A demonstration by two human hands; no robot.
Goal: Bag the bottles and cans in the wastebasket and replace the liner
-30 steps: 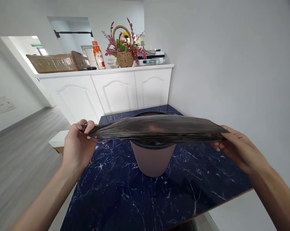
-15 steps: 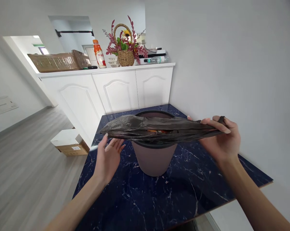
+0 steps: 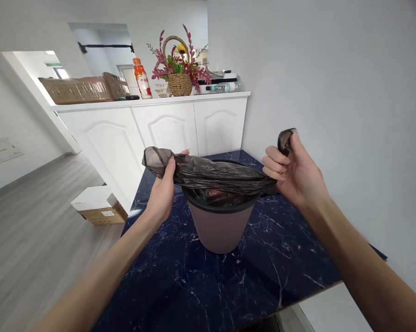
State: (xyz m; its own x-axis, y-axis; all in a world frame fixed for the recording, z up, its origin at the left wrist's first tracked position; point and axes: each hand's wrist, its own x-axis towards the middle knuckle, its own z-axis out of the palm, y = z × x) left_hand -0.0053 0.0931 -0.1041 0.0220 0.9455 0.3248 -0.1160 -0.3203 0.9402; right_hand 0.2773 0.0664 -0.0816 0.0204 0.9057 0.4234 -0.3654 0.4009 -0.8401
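A black plastic garbage bag (image 3: 218,174) is stretched between my hands, with its lower part inside a brownish trash can (image 3: 219,230). My left hand (image 3: 162,191) is closed around the bag's left end, thumb in front, and a loose flap stands out beyond it. My right hand (image 3: 292,170) grips the gathered right end in a fist, and a twist of the bag pokes up by the thumb. Reddish and dark contents show dimly within the bag under the can's black rim (image 3: 225,208).
The can stands on a dark blue marbled table (image 3: 180,286). Behind it a white cabinet (image 3: 169,129) carries a flower basket (image 3: 180,84), an orange-capped bottle (image 3: 142,79), a lying clear bottle (image 3: 225,87) and a cardboard box (image 3: 78,89). Another box (image 3: 100,214) sits on the floor at left.
My left hand has gone from open to closed on the bag. My right hand has risen and moved inward, still gripping. The bag's mouth has drawn together into a narrower band.
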